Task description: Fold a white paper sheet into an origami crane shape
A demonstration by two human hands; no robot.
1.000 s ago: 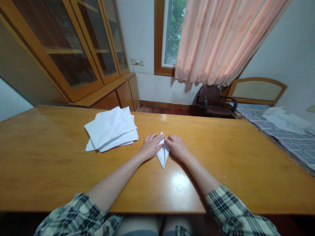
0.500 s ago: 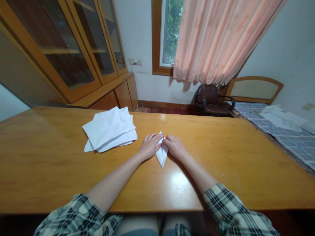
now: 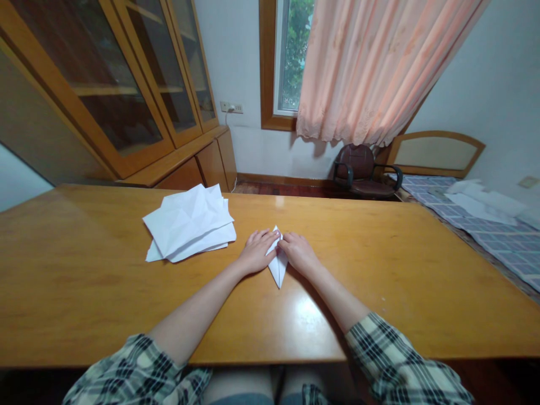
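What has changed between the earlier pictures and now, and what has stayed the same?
The right hand has shifted slightly left, further over the folded paper, whose right side looks flatter, the middle gap narrower. Nothing was newly taken hold of or let go. The left hand still rests on the paper, and the pile of paper sheets stays on the table.

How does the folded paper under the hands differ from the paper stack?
The folded paper is small and pointed; the paper stack spreads wider, with uneven edges. The left hand and right hand touch the folded paper; neither touches the paper stack. Both are white and lie on the table.
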